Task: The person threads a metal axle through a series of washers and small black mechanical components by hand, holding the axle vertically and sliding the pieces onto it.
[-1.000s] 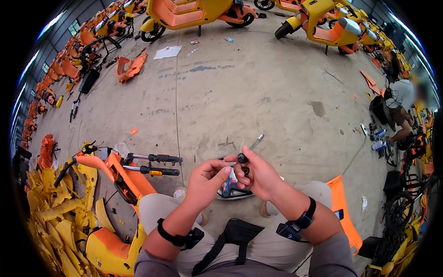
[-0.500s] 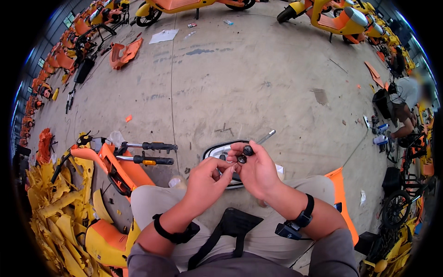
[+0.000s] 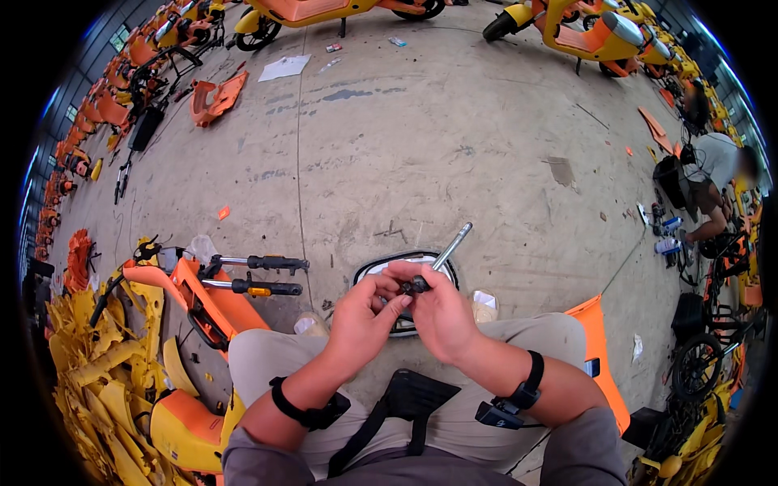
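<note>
My left hand (image 3: 365, 322) and my right hand (image 3: 444, 322) meet over my lap, fingertips nearly touching. Two small black rounded parts (image 3: 419, 283), knob-like, lie close together between them. My left thumb and fingers pinch at the nearer one, while my right fingers curl around the other; their exact kind is too small to tell. Beneath the hands lies a white shell with a black rim (image 3: 455, 271), mostly covered by them. A silvery metal rod (image 3: 454, 245) sticks out past my right fingers; its near end is hidden.
An orange scooter frame with a fork (image 3: 259, 263) lies to the left, beside heaped yellow panels (image 3: 101, 373). At the right is an orange panel (image 3: 596, 340). Scooters (image 3: 316, 10) stand far ahead. A person (image 3: 713, 166) bends over parts at the far right.
The two black parts, held apart before, now sit close together. My right hand has closed in and come slightly lower, so more of the metal rod shows.
</note>
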Tool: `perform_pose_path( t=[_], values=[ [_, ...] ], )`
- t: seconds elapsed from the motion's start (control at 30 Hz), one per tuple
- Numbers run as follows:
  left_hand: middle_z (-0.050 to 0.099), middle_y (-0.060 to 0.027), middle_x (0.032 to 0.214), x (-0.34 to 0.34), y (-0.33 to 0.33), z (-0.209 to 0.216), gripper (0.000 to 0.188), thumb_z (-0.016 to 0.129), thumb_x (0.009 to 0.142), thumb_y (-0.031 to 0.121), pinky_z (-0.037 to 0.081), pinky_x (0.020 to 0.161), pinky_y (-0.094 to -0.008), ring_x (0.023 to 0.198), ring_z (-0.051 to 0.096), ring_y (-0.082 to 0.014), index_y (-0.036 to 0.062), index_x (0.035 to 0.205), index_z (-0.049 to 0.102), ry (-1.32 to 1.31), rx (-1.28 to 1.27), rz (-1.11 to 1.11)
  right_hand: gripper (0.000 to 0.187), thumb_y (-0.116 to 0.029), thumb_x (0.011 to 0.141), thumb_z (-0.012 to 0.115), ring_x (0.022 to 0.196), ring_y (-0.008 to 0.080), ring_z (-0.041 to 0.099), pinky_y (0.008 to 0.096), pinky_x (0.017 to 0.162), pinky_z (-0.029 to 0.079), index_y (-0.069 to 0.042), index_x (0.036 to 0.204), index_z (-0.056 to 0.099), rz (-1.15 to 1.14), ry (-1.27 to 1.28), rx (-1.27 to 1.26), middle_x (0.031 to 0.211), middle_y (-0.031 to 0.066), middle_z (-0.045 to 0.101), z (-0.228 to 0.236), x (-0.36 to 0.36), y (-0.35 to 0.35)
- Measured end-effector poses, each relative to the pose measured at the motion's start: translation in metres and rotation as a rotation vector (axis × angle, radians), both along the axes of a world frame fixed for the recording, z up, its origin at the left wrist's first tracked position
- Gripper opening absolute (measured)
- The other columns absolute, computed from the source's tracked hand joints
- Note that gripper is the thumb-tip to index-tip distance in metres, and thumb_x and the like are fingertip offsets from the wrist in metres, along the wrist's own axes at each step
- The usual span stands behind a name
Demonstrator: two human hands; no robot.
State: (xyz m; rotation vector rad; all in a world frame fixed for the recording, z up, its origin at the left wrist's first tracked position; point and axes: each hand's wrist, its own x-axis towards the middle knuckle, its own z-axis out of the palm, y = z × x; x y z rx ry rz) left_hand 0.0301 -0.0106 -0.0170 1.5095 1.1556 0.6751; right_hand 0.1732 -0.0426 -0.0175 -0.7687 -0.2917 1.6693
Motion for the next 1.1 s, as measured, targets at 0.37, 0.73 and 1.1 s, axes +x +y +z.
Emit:
perform_pose_path(
  t=[0.37,0.73,1.1],
  values=[
    [0.061,-0.0002,0.089,-0.003,0.001,0.012,0.031,0.068,0.091,0.002,0.040,0.057,-0.0204,0.064,0.047,-0.0038,0.0012,0.121,0.061,-0.009,0.129,-0.089,0.057,-0.029,0.105,0.031,0.140,0.0217,0.035,0.0356,0.115,0.028,0.003,0.152,0.027,0.002,-0.092,0.063,0.153,0.0120,0.036,0.011,-0.009,-0.006],
    [0.055,0.0033,0.081,-0.022,0.022,0.024,0.019,0.060,0.094,0.004,0.032,0.049,-0.0195,0.057,0.041,-0.0019,0.0054,0.112,0.063,-0.314,-0.148,0.032,0.040,-0.017,0.098,0.047,0.109,0.0219,0.060,0.0383,0.103,0.041,0.002,0.134,0.050,-0.112,-0.145,0.142,0.122,0.0132,0.062,0.008,0.022,0.006],
    [0.056,-0.0043,0.088,-0.055,0.021,0.059,0.022,0.053,0.104,0.021,0.028,0.045,-0.0186,0.055,0.036,-0.0019,0.0006,0.105,0.061,-0.494,0.142,0.130,0.039,-0.029,0.101,0.052,0.067,0.0160,0.059,0.0298,0.068,0.049,0.006,0.116,0.060,0.232,-0.200,0.016,0.072,0.0065,0.063,-0.031,0.049,0.015]
  ],
)
